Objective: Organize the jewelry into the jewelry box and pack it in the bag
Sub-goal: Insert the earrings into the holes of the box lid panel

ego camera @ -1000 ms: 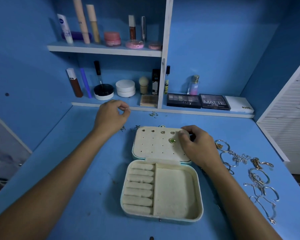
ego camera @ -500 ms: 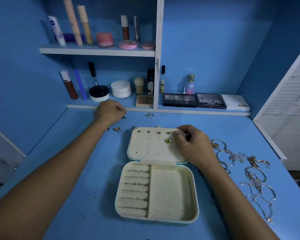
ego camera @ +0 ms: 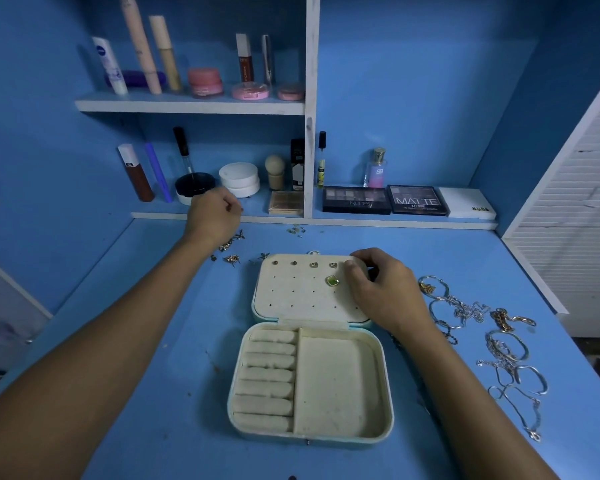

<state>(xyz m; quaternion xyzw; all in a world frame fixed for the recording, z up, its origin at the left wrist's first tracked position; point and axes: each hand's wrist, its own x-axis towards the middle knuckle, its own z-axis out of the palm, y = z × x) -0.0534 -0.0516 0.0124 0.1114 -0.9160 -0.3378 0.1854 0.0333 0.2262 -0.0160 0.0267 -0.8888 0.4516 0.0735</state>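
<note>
The jewelry box [ego camera: 310, 348] lies open in the lower middle of the frame on the blue tabletop [ego camera: 153, 393], its lid [ego camera: 309, 289] folded flat toward the shelves. Five earrings already sit in the lid's holes, among them a green stud [ego camera: 332, 280]. The ring rolls and the wide compartment in the base hold nothing yet.

The right hand [ego camera: 383, 289] rests on the lid's upper right corner, fingers curled around its edge in a steadying grip. The left hand [ego camera: 213, 216], left of centre, hangs above the loose earrings [ego camera: 231, 245], fingers closed as if pinching something small, though the view is too poor to tell.

Plenty is left: those earrings, another cluster [ego camera: 296, 230] near the shelf edge, and the bangles and chains [ego camera: 482, 341] at the right. No bag shows anywhere.
</note>
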